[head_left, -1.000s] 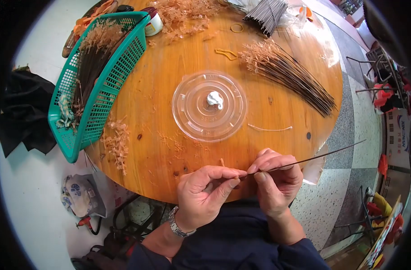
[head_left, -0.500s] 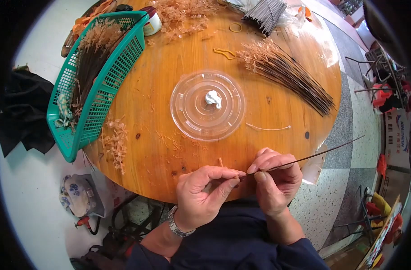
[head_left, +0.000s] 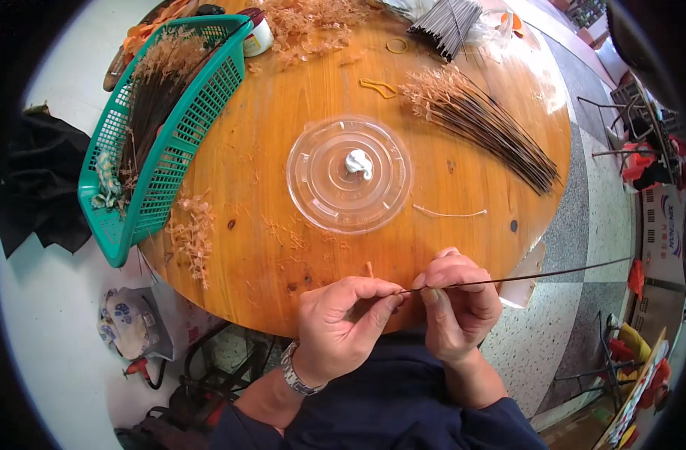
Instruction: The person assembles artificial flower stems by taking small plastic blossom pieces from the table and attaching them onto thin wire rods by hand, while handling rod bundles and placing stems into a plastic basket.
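A long thin brown stem (head_left: 553, 274) stretches from between my hands out past the table's right edge. My left hand (head_left: 339, 319) pinches its near end between thumb and forefinger. Close beside it, my right hand (head_left: 459, 311) grips the same stem with thumb and fingertips. A small orange sprig tip (head_left: 369, 268) pokes up behind my left fingers; whether it joins the stem is hidden. Beyond my hands lies a clear plastic lid (head_left: 305, 202) with a dab of white paste (head_left: 358, 164) on it.
A green basket (head_left: 174, 161) of brown-stemmed orange sprigs stands at left. At right lies a bundle of similar stems (head_left: 500, 142). Loose orange sprigs (head_left: 191, 240), yellow bands (head_left: 378, 88), grey rods (head_left: 448, 26) and a white jar (head_left: 259, 37) are on the wooden table (head_left: 260, 300).
The stem's far end has swung downward and now reaches farther right, lying flatter. My hands stay close together in nearly the same place.
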The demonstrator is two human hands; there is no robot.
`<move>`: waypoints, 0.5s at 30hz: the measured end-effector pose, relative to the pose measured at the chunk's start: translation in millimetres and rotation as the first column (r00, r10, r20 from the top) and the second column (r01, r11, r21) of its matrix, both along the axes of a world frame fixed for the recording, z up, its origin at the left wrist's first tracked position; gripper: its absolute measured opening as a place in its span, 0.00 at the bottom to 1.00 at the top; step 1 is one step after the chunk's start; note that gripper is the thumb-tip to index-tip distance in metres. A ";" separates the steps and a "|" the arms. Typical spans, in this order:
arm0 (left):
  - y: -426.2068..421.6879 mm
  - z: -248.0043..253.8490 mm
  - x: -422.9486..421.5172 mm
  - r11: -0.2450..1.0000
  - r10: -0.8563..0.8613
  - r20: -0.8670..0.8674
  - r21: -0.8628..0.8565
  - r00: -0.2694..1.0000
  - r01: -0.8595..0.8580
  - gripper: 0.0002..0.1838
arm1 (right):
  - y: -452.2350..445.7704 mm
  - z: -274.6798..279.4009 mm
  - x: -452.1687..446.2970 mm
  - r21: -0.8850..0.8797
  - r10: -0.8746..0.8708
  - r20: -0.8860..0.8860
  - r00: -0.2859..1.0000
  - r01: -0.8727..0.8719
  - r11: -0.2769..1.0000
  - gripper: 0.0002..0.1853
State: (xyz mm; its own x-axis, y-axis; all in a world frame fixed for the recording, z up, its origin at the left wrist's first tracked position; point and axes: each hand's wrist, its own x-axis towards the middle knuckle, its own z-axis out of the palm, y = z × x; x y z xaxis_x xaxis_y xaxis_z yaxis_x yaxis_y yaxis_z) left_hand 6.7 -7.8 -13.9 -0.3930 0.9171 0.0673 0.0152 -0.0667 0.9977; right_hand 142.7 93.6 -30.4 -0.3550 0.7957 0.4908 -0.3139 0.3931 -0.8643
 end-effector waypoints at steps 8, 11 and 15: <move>-0.1 2.4 1.0 0.999 0.027 -0.107 -0.030 0.994 -0.030 0.04 | 0.8 2.2 2.0 0.123 -0.039 0.117 0.992 0.024 0.992 0.10; 0.1 2.6 0.7 0.999 0.031 -0.112 -0.024 0.993 -0.034 0.03 | 0.2 4.0 1.4 0.101 -0.021 0.140 0.990 0.007 0.995 0.08; -1.3 1.7 0.3 0.999 0.026 -0.123 -0.017 0.992 -0.029 0.03 | 1.4 7.4 3.0 0.096 0.008 0.191 0.982 -0.027 0.995 0.08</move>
